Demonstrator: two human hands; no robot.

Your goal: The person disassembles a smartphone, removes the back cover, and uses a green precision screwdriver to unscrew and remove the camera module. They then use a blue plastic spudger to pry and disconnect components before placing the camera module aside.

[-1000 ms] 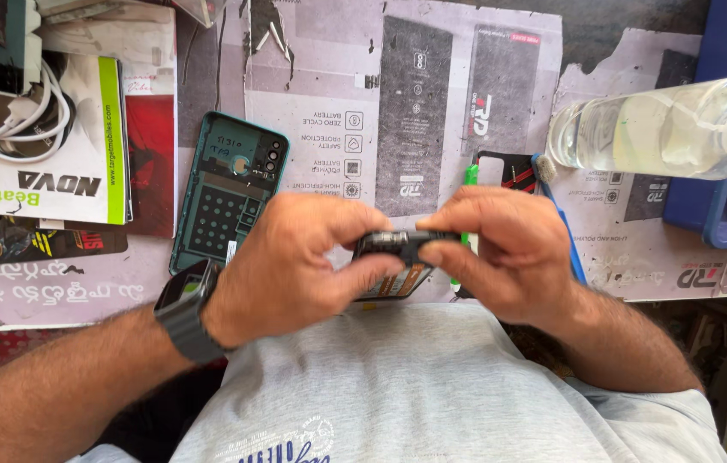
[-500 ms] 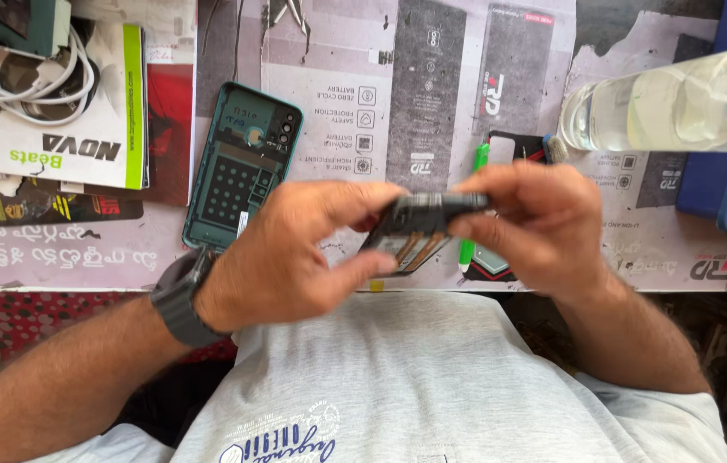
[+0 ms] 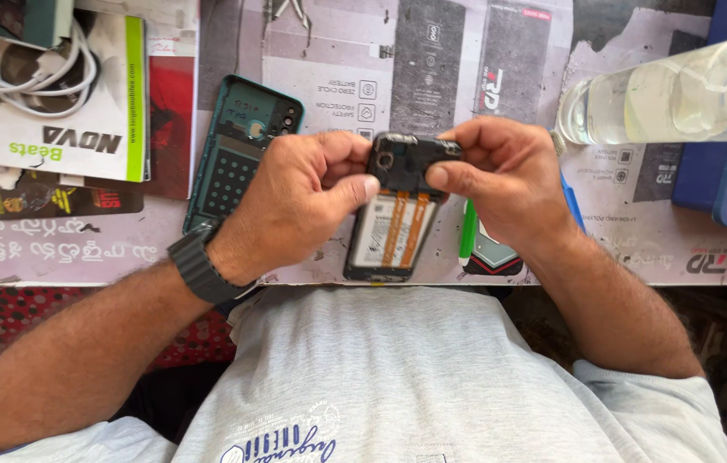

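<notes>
An opened phone (image 3: 396,219), its back off and its battery with orange strips showing, is gripped at its top end by both hands just above the table's near edge. My left hand (image 3: 299,201), with a dark watch on the wrist, pinches the black camera end from the left, thumb on top. From the right, my right hand (image 3: 505,180) grips the same end with thumb and fingers. The phone's teal back cover (image 3: 239,146) lies inside-up on the table, partly hidden behind my left hand.
A clear plastic bottle (image 3: 663,94) lies on its side at the right beside a blue tray (image 3: 719,184). A white box (image 3: 81,129) with coiled white cable (image 3: 25,73) sits at the left. A green pen (image 3: 467,236) lies under my right hand. Metal tweezers (image 3: 286,10) rest at the top.
The phone has tilted from edge-on to face-up, so its battery and camera end now show. Both hands stay on its top end.
</notes>
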